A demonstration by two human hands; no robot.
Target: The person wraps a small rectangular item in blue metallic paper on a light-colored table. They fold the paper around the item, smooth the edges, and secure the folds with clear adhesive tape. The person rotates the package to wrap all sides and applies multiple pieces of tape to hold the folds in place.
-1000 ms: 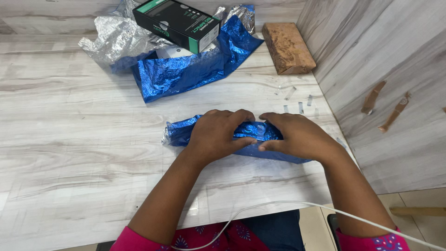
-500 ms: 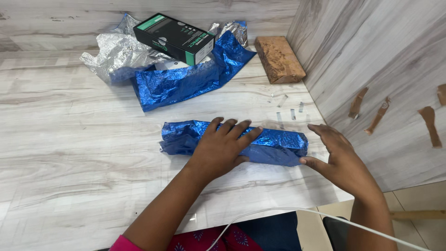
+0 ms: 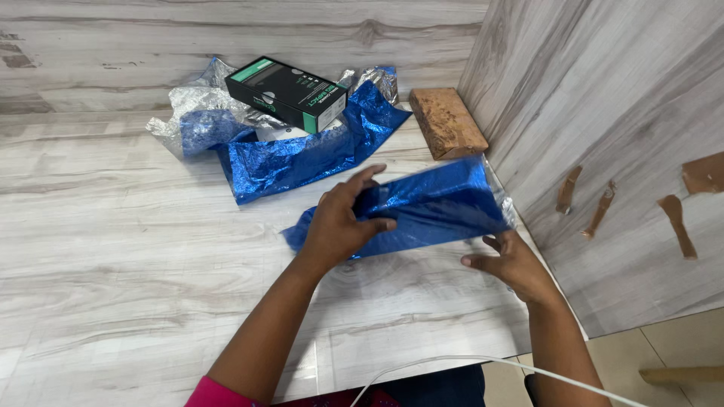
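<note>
Both hands are working at a long parcel wrapped in blue foil (image 3: 430,207), which is tilting up off the table (image 3: 113,249) with its right end raised toward the side wall. Left hand (image 3: 339,218) is grasping the parcel near its left end, fingers curling over the top and thumb pressing the front face. Right hand (image 3: 513,264) is sitting just under the parcel's right end, fingers spread and loose; whether they are touching the foil I cannot tell. What the wrapping is holding is hidden.

Beyond the parcel, farther from the person, a crumpled sheet of blue and silver foil (image 3: 294,154) is lying open on the table. A black and green carton (image 3: 286,92) is resting closed on that sheet, so its contents are not showing. Right of the carton, behind the parcel's raised end, a brown mottled block (image 3: 446,123) is lying against the wall. Strips of brown tape (image 3: 599,211) are sticking to the wall panel to the parcel's right. Below the parcel, at the near table edge, a white cable (image 3: 452,363) is crossing the view.
</note>
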